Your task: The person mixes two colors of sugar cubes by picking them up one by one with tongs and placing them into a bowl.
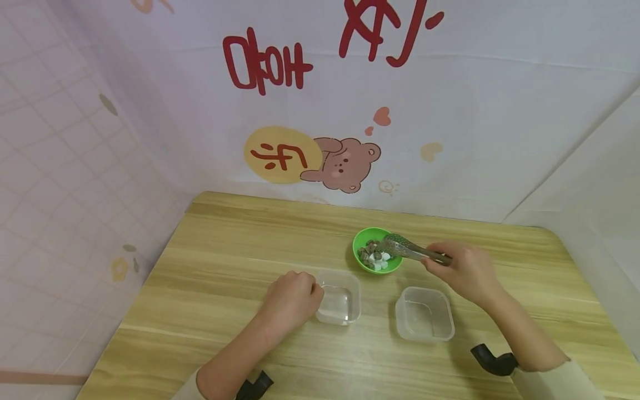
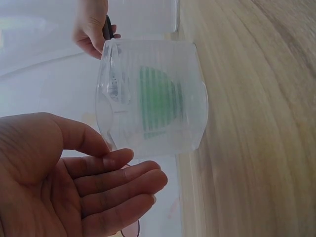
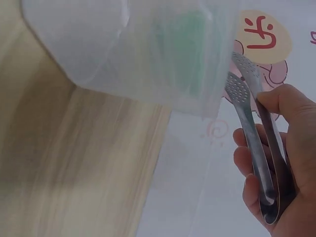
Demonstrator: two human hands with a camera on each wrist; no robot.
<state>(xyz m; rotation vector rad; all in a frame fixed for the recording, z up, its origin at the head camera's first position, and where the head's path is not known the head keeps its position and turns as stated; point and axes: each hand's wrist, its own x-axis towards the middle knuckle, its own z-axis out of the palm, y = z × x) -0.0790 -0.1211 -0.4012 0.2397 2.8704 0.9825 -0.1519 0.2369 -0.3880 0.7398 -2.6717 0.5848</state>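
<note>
My right hand (image 1: 467, 272) grips metal tongs (image 3: 254, 118) with perforated heads, thumb on one arm and fingers around the other. Their heads reach over a green bowl (image 1: 357, 250) holding several small brown and white pieces. A small gap separates the tong heads in the right wrist view. My left hand (image 1: 294, 297) pinches the rim of a clear plastic container (image 2: 190, 113) between thumb and index finger, at its left side. The other fingers are loosely bent beside it. In the left wrist view the bowl shows as a green blur through the container's wall.
A second clear plastic container (image 1: 425, 330) stands right of the first, in front of my right hand. The wooden table (image 1: 225, 239) runs back to a white wall cloth (image 1: 475, 166) with red characters and a bear. Black curved pieces (image 1: 492, 361) show beside both forearms.
</note>
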